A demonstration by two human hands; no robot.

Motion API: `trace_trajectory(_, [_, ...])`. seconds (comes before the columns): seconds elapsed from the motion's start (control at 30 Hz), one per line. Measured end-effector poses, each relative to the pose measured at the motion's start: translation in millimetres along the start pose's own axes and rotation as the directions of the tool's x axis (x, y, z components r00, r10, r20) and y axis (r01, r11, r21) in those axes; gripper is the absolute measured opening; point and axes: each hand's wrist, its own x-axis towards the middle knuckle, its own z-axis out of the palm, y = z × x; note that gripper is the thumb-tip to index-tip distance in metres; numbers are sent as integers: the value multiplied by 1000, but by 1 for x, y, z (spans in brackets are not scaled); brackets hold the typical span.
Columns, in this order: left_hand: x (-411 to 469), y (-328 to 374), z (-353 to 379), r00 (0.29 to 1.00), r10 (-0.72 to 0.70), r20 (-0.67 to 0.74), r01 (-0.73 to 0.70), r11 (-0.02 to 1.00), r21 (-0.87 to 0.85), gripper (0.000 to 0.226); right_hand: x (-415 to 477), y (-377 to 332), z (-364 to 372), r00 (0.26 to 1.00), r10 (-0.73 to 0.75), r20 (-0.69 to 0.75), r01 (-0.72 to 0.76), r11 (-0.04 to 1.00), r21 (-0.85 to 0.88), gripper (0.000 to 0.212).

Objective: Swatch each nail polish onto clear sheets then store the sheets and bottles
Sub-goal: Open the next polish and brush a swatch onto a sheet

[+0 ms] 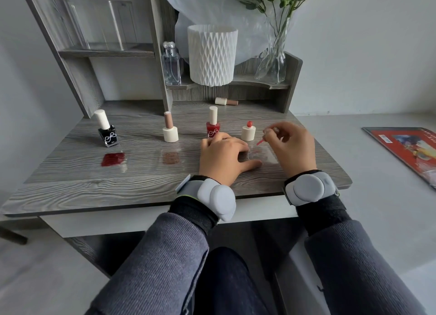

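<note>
The left hand [224,154] lies flat with fingers spread on a clear sheet [262,155] on the grey wood-grain desk [141,173], while the right hand [291,147], at 3 o'clock from it, pinches a nail polish brush [262,139] whose coral tip hangs just above the sheet. An open coral bottle [248,132] stands at 12 o'clock of the sheet, a capped red bottle [213,126] beside it at 9 o'clock. Further along at 9 o'clock, a dark red swatch [113,159] lies before a black bottle [107,132].
</note>
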Motion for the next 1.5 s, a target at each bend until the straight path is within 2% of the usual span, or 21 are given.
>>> trace_trajectory(0.13, [-1, 0, -1, 1000, 6, -3, -6, 1000, 8, 53, 0, 1, 3, 990, -17, 137, 24, 999, -49, 12])
trace_trajectory(0.33, [0, -1, 0, 1000, 8, -12, -8, 1000, 8, 50, -1, 1, 3, 976, -10, 215, 25, 997, -69, 10])
trace_trajectory(0.47, [0, -1, 1, 1000, -3, -7, 3, 1000, 3, 51, -1, 1, 3, 976, 32, 217, -16, 997, -75, 11])
trace_trajectory(0.67, [0, 0, 0, 1000, -2, -6, 2, 1000, 9, 52, 0, 2, 2, 996, -14, 93, 17, 1000, -26, 16])
trace_trajectory(1.0, [-1, 0, 0, 1000, 10, -22, -10, 1000, 3, 50, -1, 0, 2, 976, 19, 219, -2, 997, -81, 13])
trace_trajectory(1.17, [-1, 0, 1, 1000, 3, -24, -4, 1000, -9, 50, -1, 0, 3, 972, 30, 234, -11, 997, -79, 16])
trace_trajectory(1.33, [0, -1, 1, 1000, -2, -7, 2, 1000, -5, 55, 0, 1, 2, 988, 61, 139, -61, 998, -5, 15])
trace_trajectory(1.5, [0, 0, 0, 1000, 0, 5, 0, 1000, 3, 54, -1, 2, 2, 975, 63, 212, -58, 998, -28, 5])
